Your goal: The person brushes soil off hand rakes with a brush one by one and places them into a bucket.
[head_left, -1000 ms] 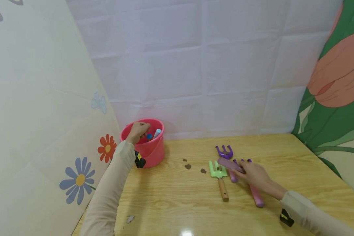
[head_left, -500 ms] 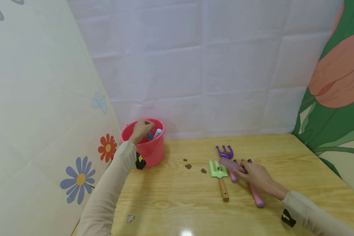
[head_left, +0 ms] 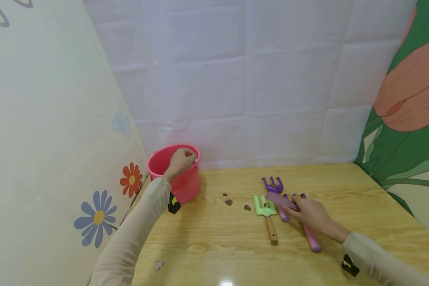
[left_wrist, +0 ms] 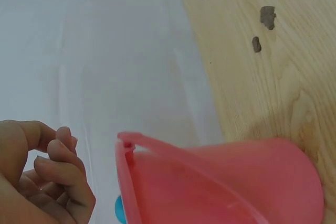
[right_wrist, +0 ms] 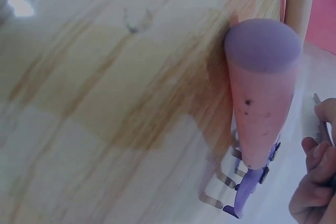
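My left hand (head_left: 180,161) hovers over the right side of the pink bucket's rim (head_left: 157,157), fingers loosely curled. In the left wrist view I see nothing between the fingers of that left hand (left_wrist: 52,177). A little of a light-blue thing (head_left: 196,160) shows inside the bucket behind it. My right hand (head_left: 311,214) grips a flat mauve bar (head_left: 280,200), whose kind I cannot make out, above the garden forks. Under it lie a purple hand fork (head_left: 273,186) and another fork with a pink handle (head_left: 311,238). A green hand fork (head_left: 265,207) lies just left.
Several brown crumbs (head_left: 228,202) lie on the wooden table (head_left: 214,242) between bucket and forks. A greyish scrap (head_left: 159,265) sits near the front left. White sheeting (head_left: 214,99) stands behind, and flowered panels (head_left: 96,218) flank the left and right.
My left hand has moved right across the bucket's opening, now covering most of the light-blue thing. My right hand with the mauve bar has stayed almost still.
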A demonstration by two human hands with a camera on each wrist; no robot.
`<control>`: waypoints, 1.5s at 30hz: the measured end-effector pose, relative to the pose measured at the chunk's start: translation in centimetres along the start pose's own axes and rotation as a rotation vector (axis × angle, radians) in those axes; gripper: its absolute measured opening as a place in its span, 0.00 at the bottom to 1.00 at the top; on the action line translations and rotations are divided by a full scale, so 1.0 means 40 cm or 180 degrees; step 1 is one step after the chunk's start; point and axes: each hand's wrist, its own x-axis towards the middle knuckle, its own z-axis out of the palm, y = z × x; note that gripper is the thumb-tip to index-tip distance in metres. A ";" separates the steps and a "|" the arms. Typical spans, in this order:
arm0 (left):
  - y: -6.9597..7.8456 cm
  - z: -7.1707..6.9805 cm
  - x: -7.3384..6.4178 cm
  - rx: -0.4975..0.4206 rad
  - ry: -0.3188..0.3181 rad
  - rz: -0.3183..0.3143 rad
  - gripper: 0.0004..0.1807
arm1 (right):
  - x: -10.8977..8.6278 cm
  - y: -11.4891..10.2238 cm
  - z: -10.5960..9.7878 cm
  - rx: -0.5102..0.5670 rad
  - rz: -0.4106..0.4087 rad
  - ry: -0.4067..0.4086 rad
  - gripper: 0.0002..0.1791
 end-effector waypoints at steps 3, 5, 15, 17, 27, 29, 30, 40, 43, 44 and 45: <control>0.009 0.024 -0.014 0.0110 0.0035 0.0102 0.11 | -0.003 0.001 0.001 0.0043 0.0016 -0.0025 0.18; 0.015 0.039 -0.022 0.0139 0.0018 0.0120 0.11 | -0.005 0.001 0.002 0.0072 0.0007 -0.0038 0.18; 0.023 0.100 -0.033 0.0100 -0.0136 0.0169 0.13 | -0.007 -0.003 -0.003 0.0066 0.0005 -0.0039 0.17; 0.021 0.113 -0.036 0.0096 -0.0178 0.0206 0.11 | -0.007 -0.001 -0.003 0.0042 0.0019 -0.0049 0.17; 0.028 0.167 -0.070 -0.0189 -0.0498 0.0596 0.08 | -0.006 0.001 -0.003 0.0003 0.0016 -0.0050 0.17; 0.026 0.178 -0.073 -0.0232 -0.0540 0.0664 0.08 | -0.006 0.002 -0.002 0.0010 0.0006 -0.0050 0.17; 0.023 0.183 -0.074 -0.0235 -0.0558 0.0694 0.08 | -0.006 0.002 -0.002 0.0018 0.0004 -0.0051 0.17; -0.002 0.228 -0.084 -0.0179 -0.0621 0.0564 0.09 | -0.002 -0.001 -0.002 0.0029 -0.0016 -0.0011 0.18; -0.005 0.239 -0.089 -0.0199 -0.0716 0.0463 0.10 | -0.004 -0.005 -0.002 0.0064 -0.0058 0.0026 0.18; -0.006 0.243 -0.090 -0.0203 -0.0741 0.0440 0.10 | -0.005 -0.006 -0.002 0.0076 -0.0066 0.0036 0.18; -0.006 0.247 -0.090 -0.0211 -0.0755 0.0447 0.10 | -0.005 -0.007 -0.003 0.0079 -0.0076 0.0049 0.18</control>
